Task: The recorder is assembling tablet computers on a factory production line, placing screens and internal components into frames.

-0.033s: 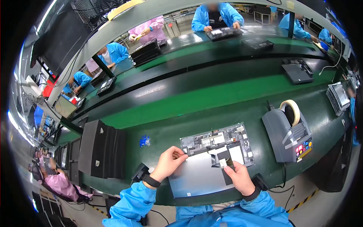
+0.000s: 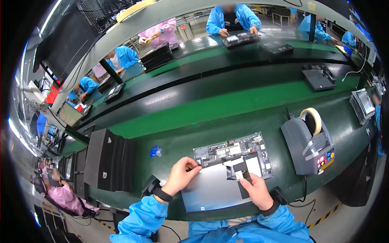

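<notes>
An opened tablet or laptop body (image 2: 210, 184) lies in front of me, its silver panel nearest and the exposed circuit boards (image 2: 231, 150) along its far side. My left hand (image 2: 181, 175) is pinched at the panel's upper left corner; whatever is between its fingertips is too small to make out. My right hand (image 2: 257, 190) grips a small dark board (image 2: 246, 175) between thumb and fingers, over the right part of the body. Beside that board, a black flat strip (image 2: 239, 168) and a dark ribbon-like piece (image 2: 229, 171) lie over the panel.
At right stands a grey tape dispenser (image 2: 308, 141) with a cream tape roll (image 2: 312, 120). Black foam trays (image 2: 109, 160) are stacked at left, near small blue pieces (image 2: 155, 151). A device part (image 2: 319, 77) lies across the line, where a co-worker in blue (image 2: 233, 20) handles another unit (image 2: 240, 39).
My hands and the device in front of me look unmoved. Across the line, the co-worker's unit has shifted and tilted slightly.
</notes>
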A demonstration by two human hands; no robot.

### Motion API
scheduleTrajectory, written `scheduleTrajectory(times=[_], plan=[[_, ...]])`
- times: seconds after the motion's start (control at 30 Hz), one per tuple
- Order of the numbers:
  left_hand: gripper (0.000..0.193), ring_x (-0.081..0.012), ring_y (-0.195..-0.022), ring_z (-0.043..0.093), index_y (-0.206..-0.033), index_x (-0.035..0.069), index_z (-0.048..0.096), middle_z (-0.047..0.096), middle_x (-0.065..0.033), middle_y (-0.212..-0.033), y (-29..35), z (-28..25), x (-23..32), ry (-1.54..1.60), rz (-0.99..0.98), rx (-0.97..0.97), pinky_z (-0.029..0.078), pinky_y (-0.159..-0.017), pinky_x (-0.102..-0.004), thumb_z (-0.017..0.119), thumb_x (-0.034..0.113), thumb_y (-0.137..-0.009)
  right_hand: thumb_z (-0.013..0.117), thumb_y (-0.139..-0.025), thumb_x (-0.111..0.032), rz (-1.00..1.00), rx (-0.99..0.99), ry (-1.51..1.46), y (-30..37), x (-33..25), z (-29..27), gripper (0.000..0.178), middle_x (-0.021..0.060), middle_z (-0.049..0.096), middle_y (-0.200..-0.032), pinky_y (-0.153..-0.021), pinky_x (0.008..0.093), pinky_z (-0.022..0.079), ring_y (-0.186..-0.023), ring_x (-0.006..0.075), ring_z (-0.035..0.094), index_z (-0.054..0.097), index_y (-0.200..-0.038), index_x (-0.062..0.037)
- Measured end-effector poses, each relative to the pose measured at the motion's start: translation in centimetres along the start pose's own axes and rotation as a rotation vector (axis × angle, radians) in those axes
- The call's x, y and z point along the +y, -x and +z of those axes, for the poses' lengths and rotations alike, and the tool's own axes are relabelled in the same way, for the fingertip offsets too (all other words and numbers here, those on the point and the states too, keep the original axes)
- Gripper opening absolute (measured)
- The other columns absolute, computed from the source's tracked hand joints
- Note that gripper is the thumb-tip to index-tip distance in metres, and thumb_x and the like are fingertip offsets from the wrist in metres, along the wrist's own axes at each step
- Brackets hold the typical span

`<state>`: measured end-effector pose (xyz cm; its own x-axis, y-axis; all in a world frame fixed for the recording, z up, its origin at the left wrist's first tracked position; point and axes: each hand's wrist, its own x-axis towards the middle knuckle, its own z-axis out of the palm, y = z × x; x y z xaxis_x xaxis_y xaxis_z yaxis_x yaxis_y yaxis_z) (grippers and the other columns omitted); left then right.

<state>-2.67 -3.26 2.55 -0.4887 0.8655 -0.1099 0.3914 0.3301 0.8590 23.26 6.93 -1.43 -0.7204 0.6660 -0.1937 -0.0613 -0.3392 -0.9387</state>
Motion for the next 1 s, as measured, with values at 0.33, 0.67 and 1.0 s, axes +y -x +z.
scheduleTrajectory(times=[0.33,0.67,1.0], plan=[[0.012,-0.02,-0.088,0.063,-0.087,0.0,0.059,0.059,-0.009,-0.093,-0.2,0.0,0.3,-0.047,0.215,-0.026,0.052,-0.082,-0.0302,0.066,0.008,-0.082,0.055,-0.094,-0.013,-0.034,0.044,-0.078,-0.2,0.0,0.4,0.019,0.0003,0.061,-0.087,-0.067,0.0217,0.045,-0.077,0.0046,0.053,0.058,-0.101,0.0036],[0.01,-0.0203,-0.092,0.06,-0.088,0.002,0.057,0.057,-0.012,-0.1,-0.8,0.5,-0.9,-0.038,0.243,-0.066,0.052,-0.079,-0.0311,0.063,0.009,-0.086,0.055,-0.092,-0.01,-0.066,0.067,0.02,0.2,0.2,0.2,0.022,0.0033,0.063,-0.096,-0.077,0.0242,0.046,-0.087,0.0077,0.055,0.057,-0.108,0.0057],[0.012,-0.0231,-0.108,0.052,-0.084,0.005,0.059,0.058,-0.0114,-0.111,-1.4,-4.0,1.4,-0.012,0.309,-0.144,0.04,-0.095,-0.0365,0.062,0.016,-0.087,0.055,-0.09,-0.016,-0.151,0.105,0.228,1.8,-3.7,2.5,0.024,0.0102,0.065,-0.089,-0.074,0.0306,0.046,-0.081,0.0187,0.059,0.061,-0.106,0.001]])
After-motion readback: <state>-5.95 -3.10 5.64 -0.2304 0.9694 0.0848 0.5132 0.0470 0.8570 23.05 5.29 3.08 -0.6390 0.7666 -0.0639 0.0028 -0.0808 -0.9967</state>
